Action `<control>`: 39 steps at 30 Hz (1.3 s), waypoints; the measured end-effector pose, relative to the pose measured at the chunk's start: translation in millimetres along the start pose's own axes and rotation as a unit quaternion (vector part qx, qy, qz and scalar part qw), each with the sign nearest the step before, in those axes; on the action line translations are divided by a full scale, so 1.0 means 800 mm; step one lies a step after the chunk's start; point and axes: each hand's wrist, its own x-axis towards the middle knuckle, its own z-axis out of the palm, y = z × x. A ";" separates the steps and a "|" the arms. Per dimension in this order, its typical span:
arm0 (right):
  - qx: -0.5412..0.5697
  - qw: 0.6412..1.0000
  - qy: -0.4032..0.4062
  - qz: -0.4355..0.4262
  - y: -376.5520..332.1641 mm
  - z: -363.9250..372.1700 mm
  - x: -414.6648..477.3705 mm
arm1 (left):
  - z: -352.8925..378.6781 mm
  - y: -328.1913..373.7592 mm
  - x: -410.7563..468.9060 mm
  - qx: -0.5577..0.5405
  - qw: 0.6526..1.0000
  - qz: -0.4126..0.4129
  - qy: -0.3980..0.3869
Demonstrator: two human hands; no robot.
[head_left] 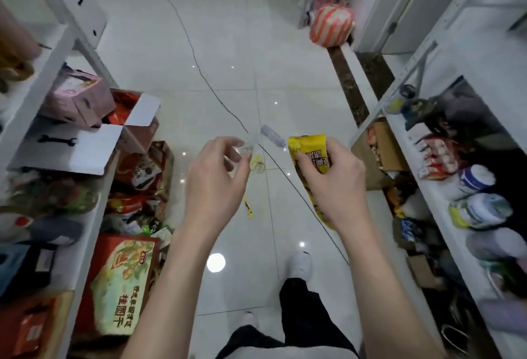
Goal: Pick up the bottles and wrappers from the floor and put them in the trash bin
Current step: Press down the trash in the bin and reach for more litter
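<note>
A cluttered storeroom is showing here. White metal shelves [71, 53] at nine and three o'clock are holding snack boxes [119, 281] and bottles [479, 207].

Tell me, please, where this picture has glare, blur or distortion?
Head view: lamp glare makes a bright round spot on the glossy floor; the wide lens bends the shelves outward; the edges are smeared, while the yellow wrapper in the right hand stays fairly sharp.

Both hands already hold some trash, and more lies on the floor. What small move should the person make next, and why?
Probably step forward and bend toward the clear bottle on the tiles ahead. The right hand is full with the yellow wrapper, while the left hand pinches only a small clear wrapper, so its fingers may take more. No trash bin is in view.
</note>
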 end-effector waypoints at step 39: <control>-0.033 0.823 0.398 0.404 0.254 -0.473 -0.707 | 0.277 0.329 -0.652 -0.042 0.823 0.301 -0.480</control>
